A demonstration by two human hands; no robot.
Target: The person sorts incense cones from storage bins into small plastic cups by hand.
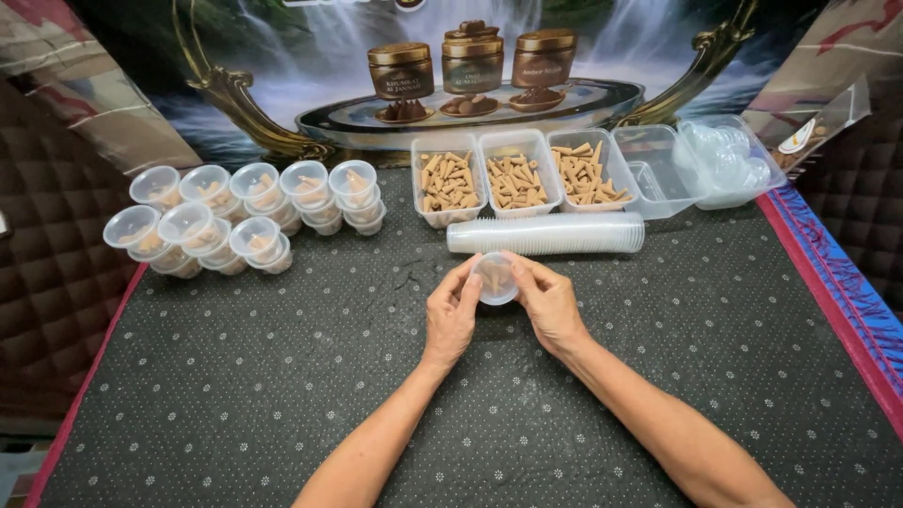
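Small cup above dotted tablecloth

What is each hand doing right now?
Left hand: closed on the small clear cup.
Right hand: closed on the same cup.

A dark dotted tablecloth meets a waterfall backdrop, flanked by quilted brown panels.

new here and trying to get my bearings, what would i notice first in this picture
At centre, the left hand and right hand hold one small clear plastic cup over the dark dotted table mat. Behind it lies a sideways stack of clear cups, then three clear trays of tan cone-shaped pieces. Stacked lidded filled cups cluster at left.
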